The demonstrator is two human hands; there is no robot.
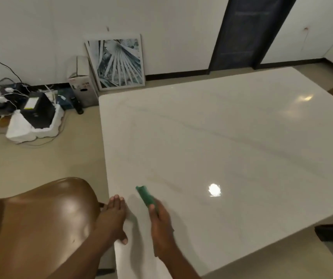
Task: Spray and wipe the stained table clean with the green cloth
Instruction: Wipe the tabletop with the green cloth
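White glossy table (pixel 232 137) filling the right and centre of the frame, seen from above. Bare of objects except near the lower left corner, where two hands work. Right hand (pixel 160 224) closed around a green cloth (pixel 145 196) — bunched or folded into a narrow strip, one end poking out past the fingers toward the upper left, hovering at or just over the tabletop (contact hard to judge). Left hand (pixel 113 216) flat at the table's left edge, fingers pressed together and pointing away, thumb held apart.

Cloth probably light, soft and limp: easy to grip anywhere, best flattened under the palm for wiping. Surface likely slippery, with faint grey streaks and bright lamp reflections.

No spray bottle in view. Brown shiny chair (pixel 40 224) at lower left, close against the table edge — possibly in the way of reaching along that side. Farther off, upper left: framed leaf picture (pixel 119 63) leaning on the wall, a box, tangled cables.
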